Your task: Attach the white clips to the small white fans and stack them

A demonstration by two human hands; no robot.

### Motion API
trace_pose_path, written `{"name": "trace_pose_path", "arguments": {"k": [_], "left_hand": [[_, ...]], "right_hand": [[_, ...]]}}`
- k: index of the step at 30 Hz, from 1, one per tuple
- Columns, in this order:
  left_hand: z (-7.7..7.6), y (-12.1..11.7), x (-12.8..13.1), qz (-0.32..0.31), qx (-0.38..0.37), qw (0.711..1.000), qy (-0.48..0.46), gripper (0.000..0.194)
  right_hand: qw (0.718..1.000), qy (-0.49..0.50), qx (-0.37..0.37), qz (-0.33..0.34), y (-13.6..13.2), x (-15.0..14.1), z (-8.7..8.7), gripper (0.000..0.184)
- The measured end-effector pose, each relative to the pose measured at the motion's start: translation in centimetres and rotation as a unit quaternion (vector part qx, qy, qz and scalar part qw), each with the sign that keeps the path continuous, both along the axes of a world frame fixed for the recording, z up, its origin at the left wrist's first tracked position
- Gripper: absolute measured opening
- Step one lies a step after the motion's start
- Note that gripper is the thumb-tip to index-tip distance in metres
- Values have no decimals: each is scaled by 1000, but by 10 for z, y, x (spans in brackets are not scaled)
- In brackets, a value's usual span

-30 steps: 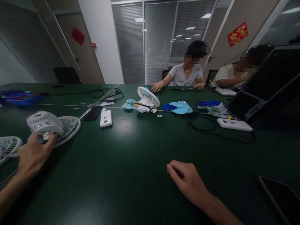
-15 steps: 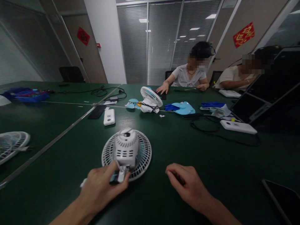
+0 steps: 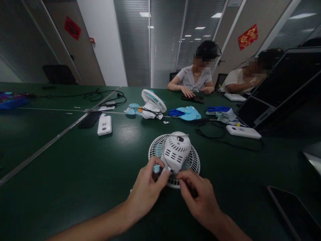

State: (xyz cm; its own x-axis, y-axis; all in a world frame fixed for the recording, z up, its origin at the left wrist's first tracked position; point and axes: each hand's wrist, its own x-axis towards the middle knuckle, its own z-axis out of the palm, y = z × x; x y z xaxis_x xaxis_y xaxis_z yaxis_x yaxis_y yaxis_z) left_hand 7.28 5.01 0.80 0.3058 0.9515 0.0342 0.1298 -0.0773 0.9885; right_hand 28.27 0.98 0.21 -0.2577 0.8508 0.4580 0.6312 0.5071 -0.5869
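Note:
A small white electric fan (image 3: 177, 150) lies face down on its round grille, its slotted motor housing up and a grey cord looped over it. My left hand (image 3: 147, 185) is closed around the fan's near end, where a light-blue piece shows between thumb and fingers. Against that same end, my right hand (image 3: 198, 192) has its fingers curled into a pinch. What the right fingertips hold is hidden. The two hands nearly meet there.
Ahead stand another fan (image 3: 152, 105), light-blue fan blades (image 3: 191, 113) and a white power bank (image 3: 104, 126). Cables (image 3: 213, 131) and a second power bank (image 3: 243, 132) lie to the right, near a dark case (image 3: 281, 87). A phone (image 3: 293, 211) rests nearby. Two people sit opposite.
My left hand and the fan have moved right, up to my right hand, whose fingers now touch the fan's near end. The view has turned slightly. The person opposite has shifted their hand.

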Motion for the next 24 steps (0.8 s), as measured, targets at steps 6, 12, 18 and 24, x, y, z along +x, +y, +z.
{"name": "trace_pose_path", "arguments": {"k": [6, 12, 18, 24], "left_hand": [[17, 5, -29, 21, -28, 997, -72, 28], [18, -36, -43, -241, -74, 967, -34, 52], [2, -51, -54, -298, -62, 953, -2, 60], [38, -19, -101, -224, 260, 906, 248, 64]], "right_hand": [[998, -11, 64, 3, -9, -9, 3, 14], [979, -40, 143, 137, -20, -20, 18, 33], [954, -103, 144, 243, -28, -28, 27, 34], [977, -9, 201, 67, -25, -15, 14, 22]]}}
